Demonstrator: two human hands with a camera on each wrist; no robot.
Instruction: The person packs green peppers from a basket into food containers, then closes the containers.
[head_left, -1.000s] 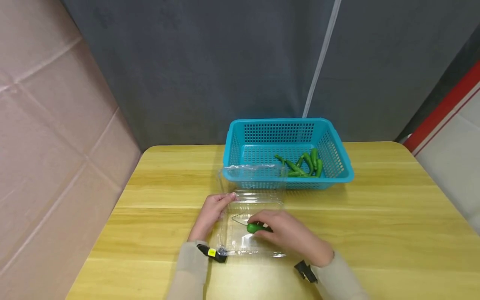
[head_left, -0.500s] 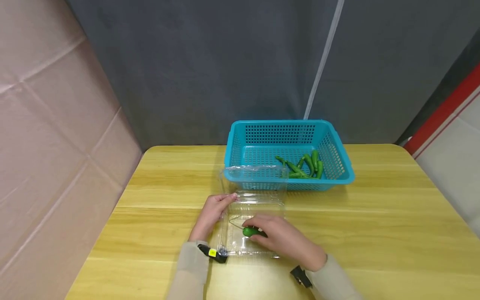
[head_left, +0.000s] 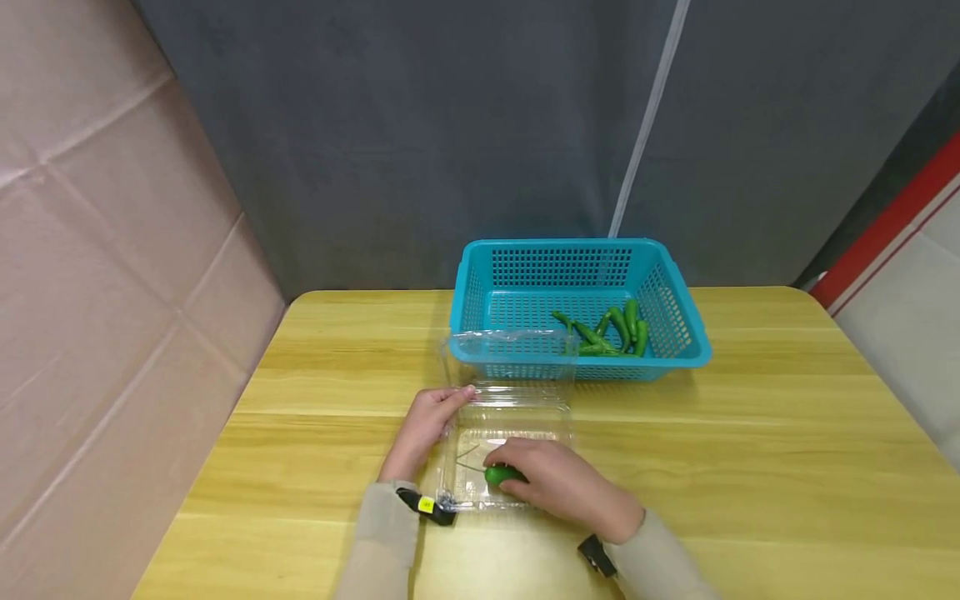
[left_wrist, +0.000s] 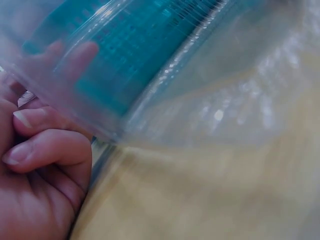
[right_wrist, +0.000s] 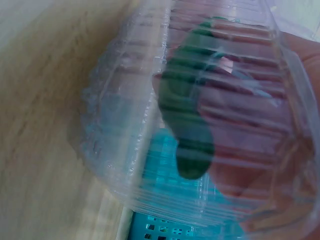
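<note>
A clear plastic clamshell box (head_left: 517,397) lies open on the table, its lid raised toward the back against the blue basket's front. My left hand (head_left: 422,429) grips the box's left side near the hinge; in the left wrist view its fingers (left_wrist: 55,150) are curled at the plastic edge. Low over the front of the box's base, my right hand (head_left: 566,483) holds a green chili pepper (head_left: 501,475) between thumb and fingers. The pepper's thin stem points left. Through the ribbed plastic in the right wrist view, the curved pepper (right_wrist: 185,105) shows beside the fingers.
Behind the box stands a blue perforated basket (head_left: 555,244) with several green chili peppers (head_left: 600,337) in its right half. Everything rests on a wooden table (head_left: 750,433). A dark grey panel (head_left: 420,142) rises at the table's back edge, a pale wall at the left.
My right hand has moved a little left and toward the front of the box with the pepper. The left hand keeps its hold on the box's side.
</note>
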